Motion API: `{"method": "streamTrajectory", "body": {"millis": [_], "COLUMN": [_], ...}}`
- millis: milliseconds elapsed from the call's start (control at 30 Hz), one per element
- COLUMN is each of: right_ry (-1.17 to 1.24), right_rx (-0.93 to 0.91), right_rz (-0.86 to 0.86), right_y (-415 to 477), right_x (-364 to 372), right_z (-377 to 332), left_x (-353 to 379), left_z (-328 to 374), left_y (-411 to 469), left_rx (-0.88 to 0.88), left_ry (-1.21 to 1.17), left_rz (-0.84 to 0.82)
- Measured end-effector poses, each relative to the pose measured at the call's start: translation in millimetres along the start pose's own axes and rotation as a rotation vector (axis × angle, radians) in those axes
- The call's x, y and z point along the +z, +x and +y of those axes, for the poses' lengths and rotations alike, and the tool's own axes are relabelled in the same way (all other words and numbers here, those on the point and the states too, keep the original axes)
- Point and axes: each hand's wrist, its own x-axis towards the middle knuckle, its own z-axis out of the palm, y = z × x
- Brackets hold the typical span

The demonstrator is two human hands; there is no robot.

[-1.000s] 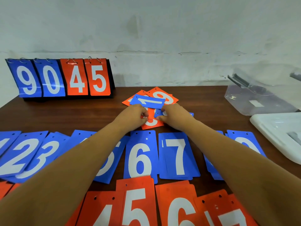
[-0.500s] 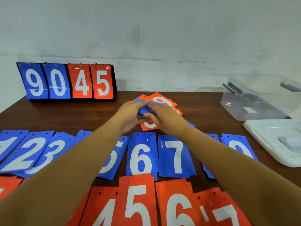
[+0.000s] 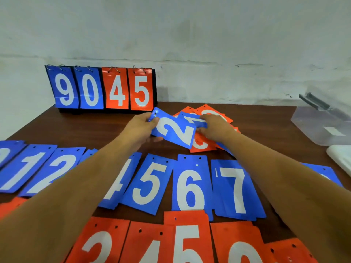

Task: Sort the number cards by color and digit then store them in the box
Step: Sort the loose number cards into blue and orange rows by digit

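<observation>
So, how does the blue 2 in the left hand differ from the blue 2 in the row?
The held blue 2 is pinched at its holed end by the left hand; the row blue 2 is in no hand. The held one is tilted, the row one lies flat. Both are blue with a white 2.

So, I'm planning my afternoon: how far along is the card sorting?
Done: a row of blue number cards in digit order, a row of orange ones nearer. In hand: the left hand grips a blue 2 card, the right hand pinches a second blue card over the small mixed pile. Left: that pile, then storing everything; no cards show in the clear plastic box.
</observation>
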Motion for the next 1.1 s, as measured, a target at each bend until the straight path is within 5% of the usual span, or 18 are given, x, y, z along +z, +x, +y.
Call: {"method": "streamTrajectory", "body": {"millis": [233,467,833,1100], "right_ry": [-0.257,0.201,0.162,0.187], "right_rx": [-0.097,-0.138,-0.45,-0.534], "right_rz": [0.31,0.738,0.473,0.34], "right_y": [-8,-61,-204,-262], "right_x": [1,-46,-32,-20], "right_z": [-7,-41,-78,-102], "left_x": [-9,-8,17,15], "left_z": [-2,8,26,13], "left_y": [8,-14,-125,-189], "left_rx": [-0.006,0.011,-0.179,0.035], "left_ry": [0.088,-0.005,-0.632,-0.399], "left_rz": [-0.094,0.029,-0.082,-0.063]}}
